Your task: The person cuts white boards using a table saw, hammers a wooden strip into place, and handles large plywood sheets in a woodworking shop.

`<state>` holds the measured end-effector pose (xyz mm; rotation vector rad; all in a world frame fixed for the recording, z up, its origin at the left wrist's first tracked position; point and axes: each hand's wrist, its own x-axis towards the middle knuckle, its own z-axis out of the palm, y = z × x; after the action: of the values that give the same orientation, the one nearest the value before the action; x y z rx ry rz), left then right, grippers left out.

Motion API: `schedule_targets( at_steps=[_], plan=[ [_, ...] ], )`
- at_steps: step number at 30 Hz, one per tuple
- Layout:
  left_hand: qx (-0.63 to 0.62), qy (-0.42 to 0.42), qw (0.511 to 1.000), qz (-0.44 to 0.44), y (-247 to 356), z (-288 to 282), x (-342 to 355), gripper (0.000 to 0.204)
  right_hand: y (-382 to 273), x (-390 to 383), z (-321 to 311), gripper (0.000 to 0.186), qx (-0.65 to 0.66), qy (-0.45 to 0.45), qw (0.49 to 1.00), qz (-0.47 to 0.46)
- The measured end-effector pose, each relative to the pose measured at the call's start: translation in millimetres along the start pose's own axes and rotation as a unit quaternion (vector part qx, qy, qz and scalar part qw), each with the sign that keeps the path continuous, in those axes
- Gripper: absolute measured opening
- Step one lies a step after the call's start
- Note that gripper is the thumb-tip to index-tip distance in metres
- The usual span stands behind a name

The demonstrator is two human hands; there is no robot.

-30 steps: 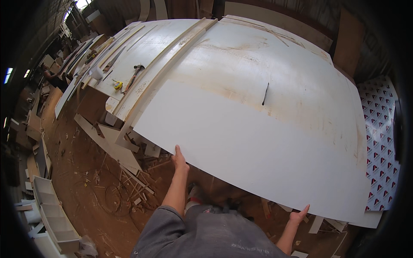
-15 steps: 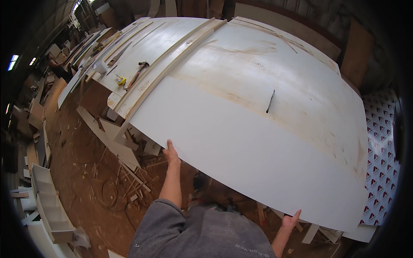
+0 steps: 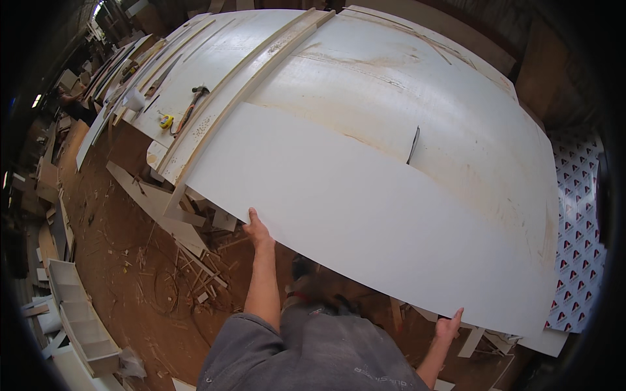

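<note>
A large white panel [image 3: 365, 215] lies flat across the worktop [image 3: 404, 85], with its near edge overhanging toward the person. The left hand [image 3: 256, 229] grips this near edge toward its left end; the thumb lies on top and the fingers [image 3: 250, 220] wrap under the edge, holding the panel. The right hand [image 3: 448, 326] holds the same edge near the right corner, fingers closed around it from below, though the exact wrap is partly hidden by the board. Both forearms rise from the lower edge of the view, above a grey garment.

The worktop surface behind the panel is white with brown stains, and a saw blade [image 3: 413, 144] stands up through a slot just beyond the panel's far edge. A long pale rail [image 3: 248, 85] runs diagonally along the left side of the worktop. To its left, a hammer [image 3: 191, 107] and a yellow tape measure [image 3: 166, 121] lie close together on an adjoining white surface.

Below, the floor [image 3: 124, 260] is brown and strewn with offcuts and shavings. A white shelf unit [image 3: 81, 319] lies on the floor at lower left. A patterned sheet [image 3: 580, 228] stands at the right rim.
</note>
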<state>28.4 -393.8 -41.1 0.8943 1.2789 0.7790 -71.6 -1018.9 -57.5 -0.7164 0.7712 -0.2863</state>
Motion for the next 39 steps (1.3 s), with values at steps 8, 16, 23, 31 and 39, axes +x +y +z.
schedule_targets(
  at_steps=[8,16,23,31,39],
  plan=[
    [-0.028,-0.043,0.999,0.001,-5,36,0,0.057,-8,16,36,0.049,-0.078,-0.017,0.997,0.007],
    [0.017,-0.003,1.000,-0.002,6,55,-12,0.066,-15,8,47,0.072,-0.307,0.007,0.951,0.037],
    [0.178,-0.032,0.983,-0.014,17,44,1,0.070,10,-59,82,0.045,-0.620,0.013,0.783,-0.048],
    [0.317,-0.315,0.889,-0.099,48,-12,57,0.077,234,-229,304,0.034,-0.595,-0.399,0.593,-0.366],
    [0.505,-0.479,0.654,0.296,187,-37,104,0.046,306,-212,326,0.052,-0.668,-0.332,0.443,-0.497]
  ],
)
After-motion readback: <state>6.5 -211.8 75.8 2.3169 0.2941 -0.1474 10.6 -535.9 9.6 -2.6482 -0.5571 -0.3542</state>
